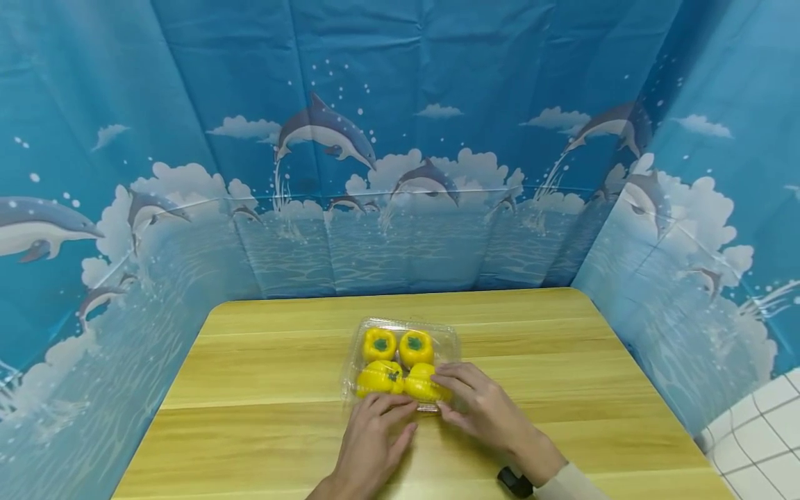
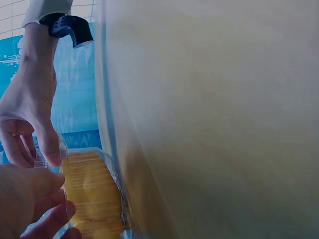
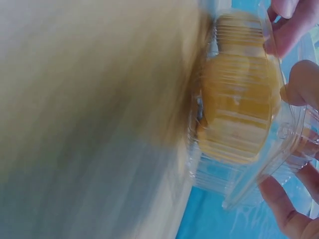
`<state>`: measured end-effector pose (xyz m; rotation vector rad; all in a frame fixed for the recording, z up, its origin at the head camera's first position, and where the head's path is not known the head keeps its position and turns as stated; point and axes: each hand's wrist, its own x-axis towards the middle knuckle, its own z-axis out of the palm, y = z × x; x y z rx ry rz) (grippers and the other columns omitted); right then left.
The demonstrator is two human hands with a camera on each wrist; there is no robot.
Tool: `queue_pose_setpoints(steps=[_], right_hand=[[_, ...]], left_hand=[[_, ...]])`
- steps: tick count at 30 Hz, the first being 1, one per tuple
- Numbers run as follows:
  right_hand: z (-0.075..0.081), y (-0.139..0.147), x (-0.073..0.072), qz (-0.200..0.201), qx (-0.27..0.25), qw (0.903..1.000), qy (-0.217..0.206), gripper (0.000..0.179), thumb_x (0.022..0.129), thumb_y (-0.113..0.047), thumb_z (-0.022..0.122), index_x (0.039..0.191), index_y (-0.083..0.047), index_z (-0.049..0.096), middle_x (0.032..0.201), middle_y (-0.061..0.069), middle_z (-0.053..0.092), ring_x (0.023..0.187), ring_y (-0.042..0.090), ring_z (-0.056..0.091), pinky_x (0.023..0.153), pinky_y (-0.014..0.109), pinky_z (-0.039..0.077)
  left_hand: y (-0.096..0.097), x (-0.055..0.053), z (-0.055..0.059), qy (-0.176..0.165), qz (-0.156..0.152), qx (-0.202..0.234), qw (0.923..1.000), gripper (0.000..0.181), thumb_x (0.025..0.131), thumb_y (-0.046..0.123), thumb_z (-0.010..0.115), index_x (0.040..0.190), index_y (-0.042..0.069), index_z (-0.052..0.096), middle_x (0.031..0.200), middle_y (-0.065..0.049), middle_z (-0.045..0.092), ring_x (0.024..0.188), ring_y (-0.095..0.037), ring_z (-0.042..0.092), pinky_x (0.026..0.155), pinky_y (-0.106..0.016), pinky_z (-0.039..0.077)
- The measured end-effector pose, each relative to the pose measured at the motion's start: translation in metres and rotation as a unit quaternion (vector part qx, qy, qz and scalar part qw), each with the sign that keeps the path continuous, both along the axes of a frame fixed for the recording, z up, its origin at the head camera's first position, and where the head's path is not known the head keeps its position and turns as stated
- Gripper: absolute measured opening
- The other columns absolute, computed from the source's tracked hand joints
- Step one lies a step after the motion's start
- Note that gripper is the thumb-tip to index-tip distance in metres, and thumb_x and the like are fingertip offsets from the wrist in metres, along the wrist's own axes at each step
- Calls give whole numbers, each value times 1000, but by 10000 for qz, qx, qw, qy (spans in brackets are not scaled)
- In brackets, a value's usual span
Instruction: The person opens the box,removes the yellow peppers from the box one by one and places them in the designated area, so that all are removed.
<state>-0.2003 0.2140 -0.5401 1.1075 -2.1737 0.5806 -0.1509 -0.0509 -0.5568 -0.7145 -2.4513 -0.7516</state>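
Observation:
A clear plastic clamshell box [image 1: 400, 324] sits on the table, holding several yellow bell peppers [image 1: 415, 347] with green stem ends. At its front edge, my left hand [image 1: 375, 437] touches the lid rim with its fingertips, and in the head view its thumb stands apart from the box. My right hand [image 1: 484, 410] holds the lid at the front right corner, fingers over the top and thumb at the front rim. In the right wrist view the lid [image 3: 259, 184] tilts up from the ribbed base, and a pepper [image 3: 239, 89] shows through the wall.
The wooden-patterned table [image 1: 262, 361] extends around the box on all sides. A blue dolphin-print curtain [image 1: 400, 243] hangs behind and beside it. A dark band [image 1: 515, 481] circles the right wrist. White tiles [image 1: 769, 423] show at the far right.

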Motion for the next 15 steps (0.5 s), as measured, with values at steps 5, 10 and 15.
queue_pose_setpoints(steps=[5,10,15], right_hand=[[2,1,-4,-26,-161,9998,-90,63,74,-2,105,133,-9,85,130,10,84,120,28,82,102,33,70],[5,2,-5,14,-216,9993,-310,63,75,-1,105,134,-10,86,130,9,84,119,26,82,102,29,70],[21,2,-10,95,-447,9984,-323,60,78,3,101,135,-7,85,128,11,85,116,29,83,104,25,68]], left_hand=[[-1,-1,3,-119,-111,-69,9998,38,93,21,99,130,23,90,134,11,85,120,-12,72,101,-39,59],[-2,-3,6,-338,-196,-210,9990,38,96,22,97,133,24,89,137,12,84,122,-14,71,100,-38,57],[-3,-3,7,-386,-227,-318,9985,34,95,22,98,128,24,90,133,12,85,119,-13,72,100,-39,60]])
